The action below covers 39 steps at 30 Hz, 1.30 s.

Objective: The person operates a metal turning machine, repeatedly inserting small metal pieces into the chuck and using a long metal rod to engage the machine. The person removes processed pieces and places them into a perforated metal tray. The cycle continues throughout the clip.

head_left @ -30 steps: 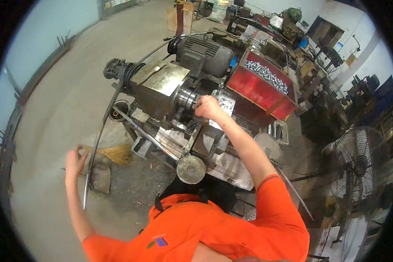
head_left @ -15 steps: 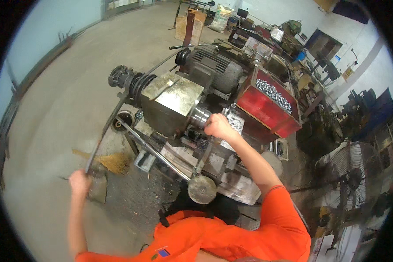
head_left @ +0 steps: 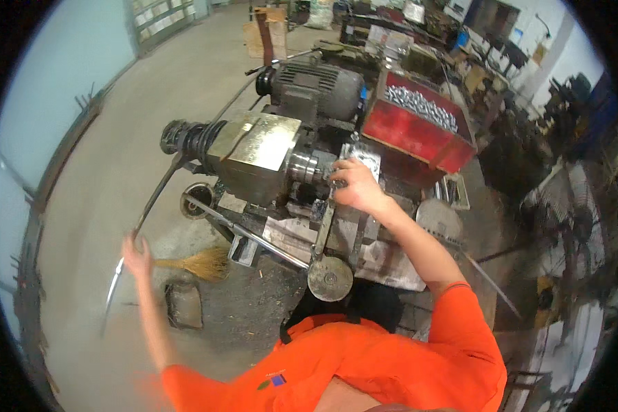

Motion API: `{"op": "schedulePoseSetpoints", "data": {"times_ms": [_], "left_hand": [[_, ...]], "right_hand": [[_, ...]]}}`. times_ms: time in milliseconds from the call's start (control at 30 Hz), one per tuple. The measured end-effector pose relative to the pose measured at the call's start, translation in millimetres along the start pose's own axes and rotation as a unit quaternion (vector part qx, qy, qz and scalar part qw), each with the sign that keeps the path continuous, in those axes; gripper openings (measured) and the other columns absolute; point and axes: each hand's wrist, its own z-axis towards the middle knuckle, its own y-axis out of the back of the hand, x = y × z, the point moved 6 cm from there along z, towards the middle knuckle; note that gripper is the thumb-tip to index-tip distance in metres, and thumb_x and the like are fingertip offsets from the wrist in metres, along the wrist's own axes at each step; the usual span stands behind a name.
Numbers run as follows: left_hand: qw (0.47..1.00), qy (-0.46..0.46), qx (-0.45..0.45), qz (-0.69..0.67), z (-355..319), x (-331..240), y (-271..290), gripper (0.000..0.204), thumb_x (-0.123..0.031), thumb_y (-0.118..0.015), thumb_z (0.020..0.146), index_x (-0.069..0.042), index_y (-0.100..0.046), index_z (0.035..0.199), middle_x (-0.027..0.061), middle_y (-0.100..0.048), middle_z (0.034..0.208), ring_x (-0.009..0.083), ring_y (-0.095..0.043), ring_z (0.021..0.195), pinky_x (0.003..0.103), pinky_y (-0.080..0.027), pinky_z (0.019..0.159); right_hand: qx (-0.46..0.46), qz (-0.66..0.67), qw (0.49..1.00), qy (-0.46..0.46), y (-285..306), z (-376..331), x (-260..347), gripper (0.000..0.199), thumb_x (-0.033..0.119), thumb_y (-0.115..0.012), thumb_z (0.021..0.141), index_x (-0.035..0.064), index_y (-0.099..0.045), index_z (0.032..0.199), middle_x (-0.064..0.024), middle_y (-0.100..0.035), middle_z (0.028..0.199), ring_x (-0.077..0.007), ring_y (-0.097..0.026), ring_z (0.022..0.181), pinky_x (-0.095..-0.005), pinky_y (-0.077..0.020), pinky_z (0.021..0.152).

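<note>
At the left, my left hand (head_left: 137, 255) is closed round a long metal lever (head_left: 159, 189) that runs up to the pulley end of a small lathe-like machine. The lever's shiny lower end sticks out below that hand. My right hand (head_left: 357, 185) is just right of the shiny chuck (head_left: 305, 167), its fingers curled together over the tooling. Whatever lies between those fingers is too small and hidden to name. Behind the chuck sits the oily grey headstock (head_left: 257, 144) with a flat bright top. Below my right hand, an arm leads down to a round metal disc (head_left: 330, 279).
Beyond the right hand stands a red bin (head_left: 412, 130) heaped with small shiny metal parts. An electric motor (head_left: 316, 89) is behind the headstock. A polished bar (head_left: 254, 238) slants across the front. A straw broom (head_left: 202, 264) lies on the floor; a fan (head_left: 563, 213) stands at right.
The view has shifted. My right hand has drawn back a little from the chuck, baring more of it. My left hand now sits higher on the lever, whose shiny end shows below.
</note>
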Motion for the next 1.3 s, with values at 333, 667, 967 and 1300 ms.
{"op": "schedulePoseSetpoints", "data": {"times_ms": [333,667,967,1300], "left_hand": [[0.78,-0.203,0.546,0.227,-174.6,-86.5,-218.4,0.025,-0.026,-0.06,0.078,-0.004,-0.064,0.088,0.0136,-0.066,0.087,0.0273,-0.064,0.086,0.04,-0.051,0.07],[0.872,-0.041,0.474,0.115,-111.0,-90.9,-183.2,0.045,-0.038,-0.067,0.077,-0.007,-0.061,0.108,0.0139,-0.067,0.088,0.0248,-0.066,0.076,0.038,-0.05,0.061],[0.79,0.392,0.35,-0.316,-62.4,-125.9,-160.3,0.049,-0.042,-0.056,0.086,0.005,-0.052,0.097,0.0135,-0.061,0.066,0.0228,-0.062,0.051,0.031,-0.052,0.045],[0.813,0.363,0.239,-0.388,-71.4,-137.1,-175.6,0.027,-0.021,-0.051,0.086,0.005,-0.053,0.092,0.0119,-0.061,0.076,0.0208,-0.06,0.055,0.032,-0.052,0.047]], "right_hand": [[-0.033,-0.043,0.949,-0.311,125.1,-248.9,-59.7,0.031,0.011,-0.063,0.058,0.0037,-0.067,0.087,-0.0134,-0.063,0.101,-0.0323,-0.056,0.096,-0.038,-0.0454,0.084],[0.136,-0.323,0.703,-0.619,199.8,-570.9,-196.3,0.043,0.02,-0.062,0.06,0.0041,-0.061,0.1,-0.0199,-0.06,0.105,-0.0334,-0.056,0.101,-0.0413,-0.045,0.085],[0.093,-0.278,0.673,-0.679,131.5,-596.6,-69.7,0.033,0.024,-0.062,0.058,0.0047,-0.061,0.086,-0.0193,-0.064,0.082,-0.0389,-0.062,0.077,-0.0455,-0.0501,0.07],[-0.191,0.184,0.694,-0.669,48.6,-489.6,62.9,0.022,0.018,-0.054,0.063,-0.0004,-0.054,0.075,-0.0033,-0.045,0.061,-0.0129,-0.046,0.061,-0.0326,-0.0373,0.052]]}}
